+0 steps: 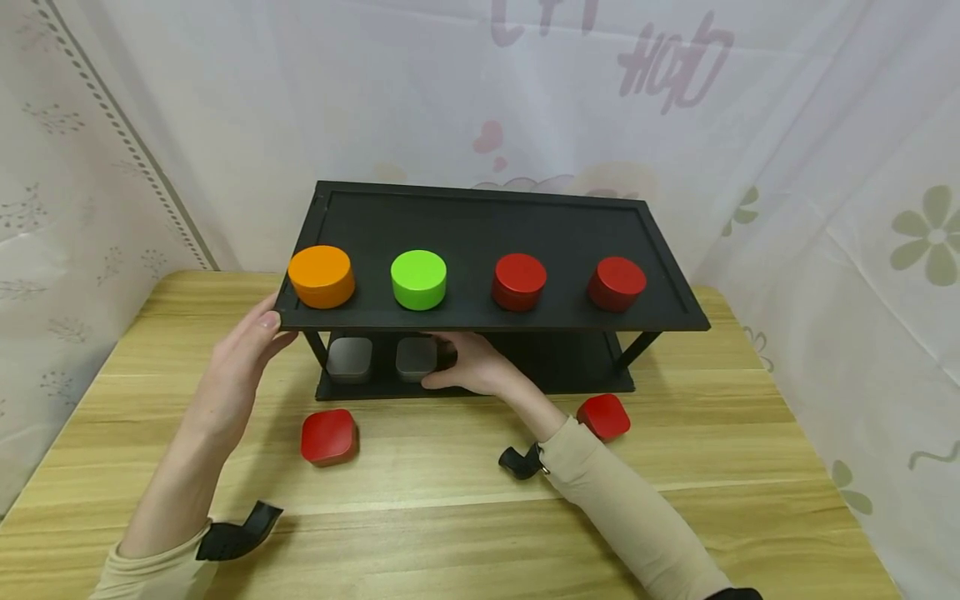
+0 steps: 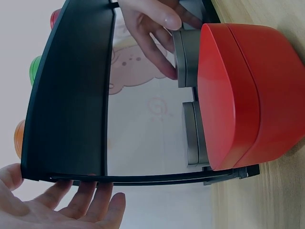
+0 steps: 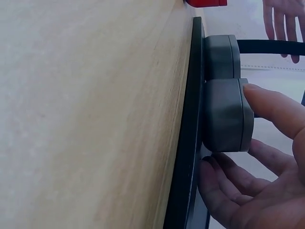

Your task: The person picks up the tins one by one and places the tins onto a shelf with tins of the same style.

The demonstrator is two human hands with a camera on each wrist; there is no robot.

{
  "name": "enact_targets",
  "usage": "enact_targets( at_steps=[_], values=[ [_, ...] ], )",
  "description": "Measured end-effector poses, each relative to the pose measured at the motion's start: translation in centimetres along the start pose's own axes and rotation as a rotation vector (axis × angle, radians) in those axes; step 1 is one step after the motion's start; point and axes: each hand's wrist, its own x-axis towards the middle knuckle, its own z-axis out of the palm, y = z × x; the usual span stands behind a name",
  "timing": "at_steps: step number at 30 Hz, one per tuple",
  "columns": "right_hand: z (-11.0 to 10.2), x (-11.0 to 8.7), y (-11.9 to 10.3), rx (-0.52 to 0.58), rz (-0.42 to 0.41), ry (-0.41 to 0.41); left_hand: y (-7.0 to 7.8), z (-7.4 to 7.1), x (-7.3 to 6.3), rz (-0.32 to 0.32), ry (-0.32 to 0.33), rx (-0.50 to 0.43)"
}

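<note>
A black two-tier shelf point(image 1: 480, 225) stands on the table. My left hand point(image 1: 231, 375) grips the left end of its upper board, thumb at the front corner and fingers under the edge in the left wrist view. Under that board, my right hand point(image 1: 476, 365) holds a grey square tin point(image 1: 416, 357) from its right side. The right thumb meets the lid edge in the right wrist view, with the other fingers bent beside the tin. A second grey tin point(image 1: 349, 358) sits to the left on the lower board point(image 1: 547, 362).
On the upper board stand an orange round tin point(image 1: 322, 277), a green one point(image 1: 419, 280) and two red ones point(image 1: 519, 282). In front of the shelf, one red square tin point(image 1: 328, 437) lies at left and another point(image 1: 604, 417) at right, beside the right sleeve. A patterned curtain point(image 1: 225, 125) hangs behind.
</note>
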Motion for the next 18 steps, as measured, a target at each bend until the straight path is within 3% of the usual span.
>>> enact_targets(
  at_steps=[18],
  values=[
    [-0.3,-2.0,0.7,0.058,-0.043,0.073,-0.1,-0.1,0.1,-0.005,-0.002,0.012]
  ],
)
